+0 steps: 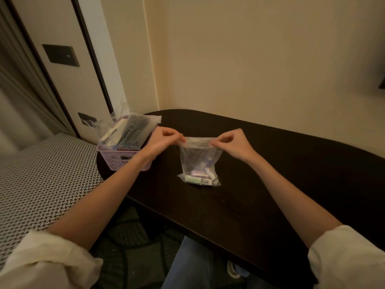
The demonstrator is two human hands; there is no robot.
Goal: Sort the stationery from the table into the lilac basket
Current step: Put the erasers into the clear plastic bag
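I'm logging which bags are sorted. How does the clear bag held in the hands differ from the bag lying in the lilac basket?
The held bag stands upright on the dark table, pinched at its top corners by the left hand and the right hand; the basket bag lies tilted in the lilac basket, untouched. The held bag holds a few small pale items at its bottom; the basket bag looks fuller and darker. Both are clear plastic.

Small items [199, 176] in the clear bag [198, 161] too blurry to identify. Left hand [159, 142] hides the lilac basket [123, 158] right corner. Basket contents dark, unreadable. Dark object [382, 83] at right edge cut off. Shoe [234, 270] under table [270, 174] partly hidden.
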